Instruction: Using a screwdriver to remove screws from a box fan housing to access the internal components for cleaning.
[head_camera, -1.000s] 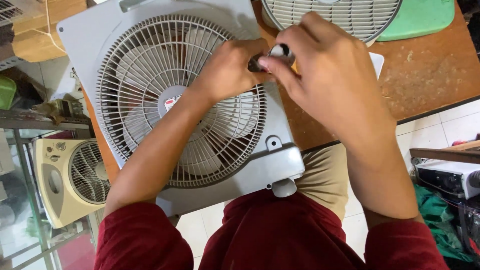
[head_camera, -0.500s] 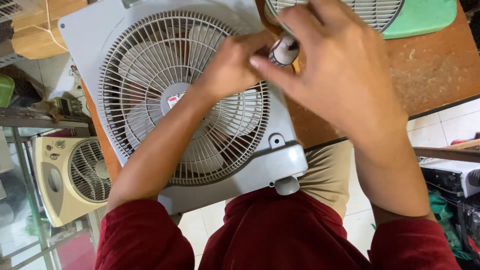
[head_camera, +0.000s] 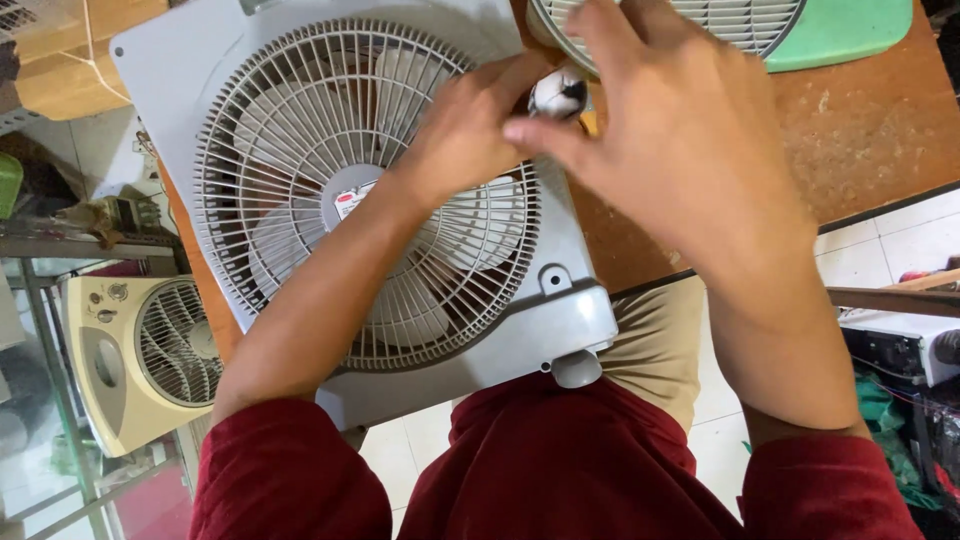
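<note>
Likely fan repair workshop: grey box fan (head_camera: 380, 200) on worn wooden bench (head_camera: 860, 140), spare fans around.

You've got a brown worktop (head_camera: 880, 140) with a green plate (head_camera: 840, 35) at its far edge. Down on your left sits 1 cream box fan (head_camera: 140, 360) by a glass shelf frame (head_camera: 50, 330). A cardboard box (head_camera: 70, 60) lies top left, white floor tiles (head_camera: 880, 250) on your right.
</note>
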